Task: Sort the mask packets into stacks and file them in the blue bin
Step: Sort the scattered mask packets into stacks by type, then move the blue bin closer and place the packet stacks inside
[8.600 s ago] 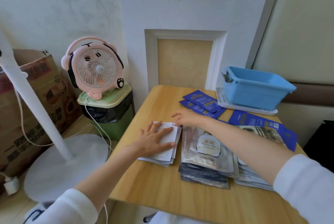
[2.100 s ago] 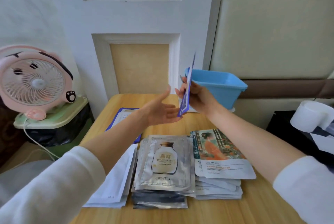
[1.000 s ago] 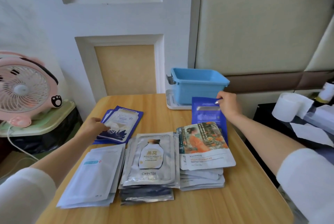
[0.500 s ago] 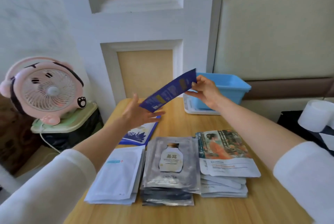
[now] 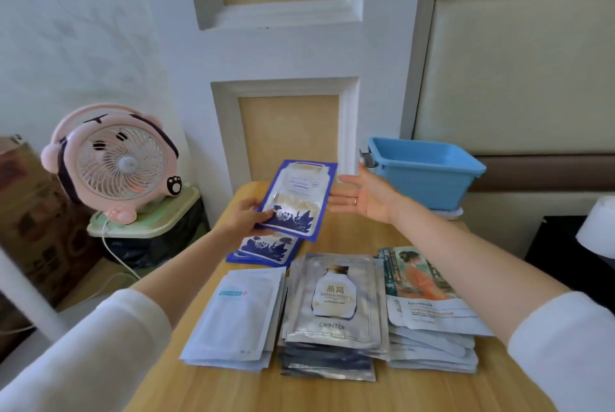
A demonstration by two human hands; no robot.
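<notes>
My left hand [image 5: 244, 217] grips a blue mask packet [image 5: 298, 198] by its lower left corner, holding it just above a small stack of matching blue packets [image 5: 266, 250] at the back left of the table. My right hand [image 5: 366, 195] hovers open, palm up, beside the packet's right edge, holding nothing. In front lie three stacks: white packets [image 5: 239, 315], silver packets [image 5: 334, 308], and packets printed with a figure in orange [image 5: 429, 305]. The blue bin [image 5: 424, 173] stands at the table's back right and looks empty from here.
The wooden table [image 5: 332, 391] ends at the wall behind. A pink fan [image 5: 114, 163] stands on a green-lidded bin to the left, with a cord hanging down. A cardboard box sits far left. A white roll [image 5: 599, 228] lies on dark furniture at right.
The blue packet passed from my right hand to my left and now faces up over the blue stack. My right hand has let go and opened.
</notes>
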